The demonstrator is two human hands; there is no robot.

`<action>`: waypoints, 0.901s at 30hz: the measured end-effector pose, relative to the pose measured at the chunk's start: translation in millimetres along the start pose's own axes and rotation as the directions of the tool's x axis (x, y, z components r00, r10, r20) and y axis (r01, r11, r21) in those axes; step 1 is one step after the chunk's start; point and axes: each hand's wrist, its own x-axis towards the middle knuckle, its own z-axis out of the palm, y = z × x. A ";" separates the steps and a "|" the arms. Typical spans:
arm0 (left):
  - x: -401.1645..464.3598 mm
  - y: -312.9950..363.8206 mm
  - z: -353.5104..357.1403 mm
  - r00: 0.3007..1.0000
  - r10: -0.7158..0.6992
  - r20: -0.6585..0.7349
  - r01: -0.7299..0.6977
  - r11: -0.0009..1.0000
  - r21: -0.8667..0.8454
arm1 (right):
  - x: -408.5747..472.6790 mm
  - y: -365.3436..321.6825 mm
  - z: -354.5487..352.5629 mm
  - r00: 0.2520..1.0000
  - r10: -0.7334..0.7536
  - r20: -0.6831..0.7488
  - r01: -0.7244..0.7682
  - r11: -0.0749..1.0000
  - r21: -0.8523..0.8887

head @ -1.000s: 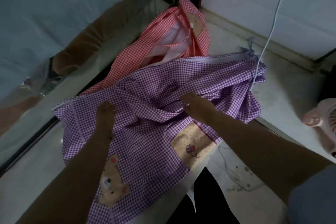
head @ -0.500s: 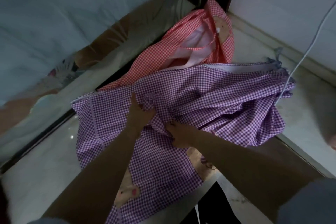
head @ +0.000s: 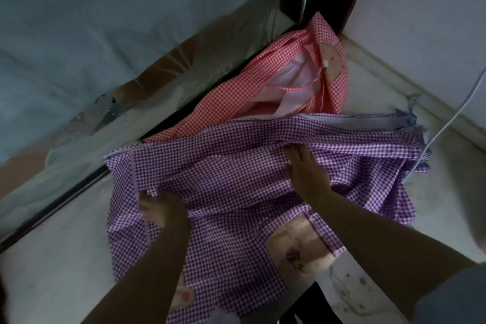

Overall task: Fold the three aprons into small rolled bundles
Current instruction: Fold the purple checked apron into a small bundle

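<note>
- I see a pale stone ledge (head: 447,208) set in a corner, with a large glass pane (head: 105,47) along its far-left side and a white wall (head: 426,29) beyond it on the right.
- I count two aprons in view; a third I cannot make out.
- The purple checked apron (head: 223,166) lies spread and rumpled across the middle of the ledge, its near edge hanging over the front of the ledge.
- I count two patches on the purple checked apron: a beige pocket patch (head: 297,247) near its front right, and a bear patch (head: 184,297) at its front edge, partly hidden by the left forearm.
- The red checked apron (head: 236,110) lies bunched behind the purple checked apron, against the glass pane and reaching into the corner; its pale lining shows, and the purple cloth overlaps its near edge.
- One white cable (head: 447,126) hangs down by the wall and crosses the right end of the purple checked apron.
- The left hand (head: 163,210) sits on the left part of the purple checked apron, its fingers curled and pinching a fold of the cloth.
- The right hand (head: 307,173) lies palm down right of the apron's middle, fingers straight and together, pressing the cloth flat.
- Both forearms reach in from the near edge, bare to the elbow.
</note>
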 end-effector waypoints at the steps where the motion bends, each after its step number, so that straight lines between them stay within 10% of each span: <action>1: -5.0 13.0 2.4 0.980 0.195 0.043 -0.197 0.980 0.039 | 7.8 5.5 -5.7 0.999 -0.012 -0.032 0.012 1.000 -0.001; 4: -2.4 39.4 15.7 0.658 0.677 0.330 -0.740 0.661 0.121 | 38.3 16.4 -22.1 0.998 0.037 -0.047 -0.037 0.999 -0.003; 6: 13.3 53.5 30.2 0.378 0.705 0.601 -0.921 0.354 0.164 | 63.2 24.6 -31.6 0.997 0.076 0.003 -0.076 0.997 0.012; 8: 27.7 72.2 40.2 0.251 0.564 0.786 -0.967 0.189 0.173 | 85.0 34.6 -38.5 0.990 0.069 0.125 -0.073 0.997 0.029; 10: 39.9 90.0 45.5 0.257 0.420 0.870 -0.964 0.170 0.203 | 102.9 48.3 -42.1 0.967 0.050 0.250 -0.077 0.992 0.098; 15: 55.8 106.1 50.5 0.283 0.222 0.933 -0.783 0.615 0.092 | 126.6 80.7 -34.2 0.917 0.209 0.339 -0.255 0.962 0.098; 19: 57.0 93.4 42.8 0.182 0.064 0.981 -0.786 0.609 0.106 | 118.6 68.0 -41.7 0.919 0.116 0.378 -0.162 0.983 0.091; 27: 60.8 71.3 10.9 0.194 -0.134 0.972 -0.905 0.359 0.230 | 93.1 23.9 -49.6 0.990 -0.014 0.139 0.017 1.000 -0.022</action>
